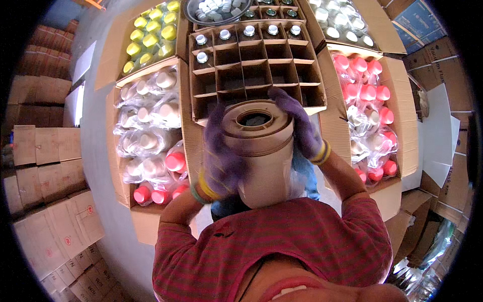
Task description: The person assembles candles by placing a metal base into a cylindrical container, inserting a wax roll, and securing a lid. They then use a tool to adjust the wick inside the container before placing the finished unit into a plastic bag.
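Both my hands wear purple gloves with yellow cuffs. Between them is a large beige cylindrical flask body [266,173], close to my chest and leaning slightly. Its wide collar faces up, with a round opening that looks dark inside. My left hand [221,156] wraps around its left side, while my right hand [300,123] grips the upper right near the rim. Just beyond the flask body is a cardboard carton [256,103] split into compartments by dividers. White-capped pieces [250,31] stand in its far row, plus one in the row before it.
A dark bowl [217,21] of small pale pieces sits at the far end. Open cartons on the left hold yellow-topped [151,26], beige [146,116] and red-topped items in plastic. On the right are white-topped [342,20] and red-topped [368,91] ones. Stacked boxes [55,221] line the left.
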The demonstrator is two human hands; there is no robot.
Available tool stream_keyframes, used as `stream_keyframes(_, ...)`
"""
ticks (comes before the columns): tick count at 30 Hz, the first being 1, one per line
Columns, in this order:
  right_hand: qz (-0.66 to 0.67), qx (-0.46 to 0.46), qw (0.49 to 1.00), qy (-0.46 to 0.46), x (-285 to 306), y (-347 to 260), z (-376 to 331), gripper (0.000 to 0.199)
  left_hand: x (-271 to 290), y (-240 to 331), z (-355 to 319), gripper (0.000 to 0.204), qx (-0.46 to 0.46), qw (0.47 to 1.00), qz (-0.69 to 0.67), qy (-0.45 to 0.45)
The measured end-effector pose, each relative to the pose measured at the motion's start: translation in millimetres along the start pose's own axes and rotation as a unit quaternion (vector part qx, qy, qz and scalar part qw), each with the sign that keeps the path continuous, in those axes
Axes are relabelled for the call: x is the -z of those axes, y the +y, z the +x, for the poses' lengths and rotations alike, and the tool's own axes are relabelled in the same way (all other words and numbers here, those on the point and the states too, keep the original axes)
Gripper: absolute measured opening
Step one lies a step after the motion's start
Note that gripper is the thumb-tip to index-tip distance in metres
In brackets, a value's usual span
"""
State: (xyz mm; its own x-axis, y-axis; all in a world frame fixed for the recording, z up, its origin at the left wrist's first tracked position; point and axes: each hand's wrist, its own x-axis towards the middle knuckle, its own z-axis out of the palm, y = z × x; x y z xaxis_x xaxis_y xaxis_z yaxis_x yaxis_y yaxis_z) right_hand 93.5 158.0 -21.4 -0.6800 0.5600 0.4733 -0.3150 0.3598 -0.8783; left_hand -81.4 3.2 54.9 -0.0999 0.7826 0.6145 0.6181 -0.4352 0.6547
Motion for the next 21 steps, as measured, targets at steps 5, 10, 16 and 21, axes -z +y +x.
stream_keyframes(5, 0.192, -0.165, 0.967, -0.023, 17.4, 25.4, 13.8, 0.047, -3.5, -10.9, 9.4, 0.066, 0.015, 0.998, -0.038, -0.058)
stream_keyframes(10, -0.157, -0.066, 0.984, 0.051, 18.8, 56.7, 51.6, 0.052, 7.3, -49.7, 36.0, 0.064, 0.211, 0.956, -0.185, -0.089)
stream_keyframes(16, -0.422, 0.204, 0.882, 0.046, 15.5, 2.9, 112.4, 0.054, 11.8, -112.0, 45.3, 0.061, 0.228, 0.963, -0.143, 0.027)
stream_keyframes(21, -0.126, -0.168, 0.978, -0.015, -0.8, 10.2, 116.3, 0.058, 5.9, -149.0, 41.0, 0.066, 0.052, 0.971, 0.23, 0.029)
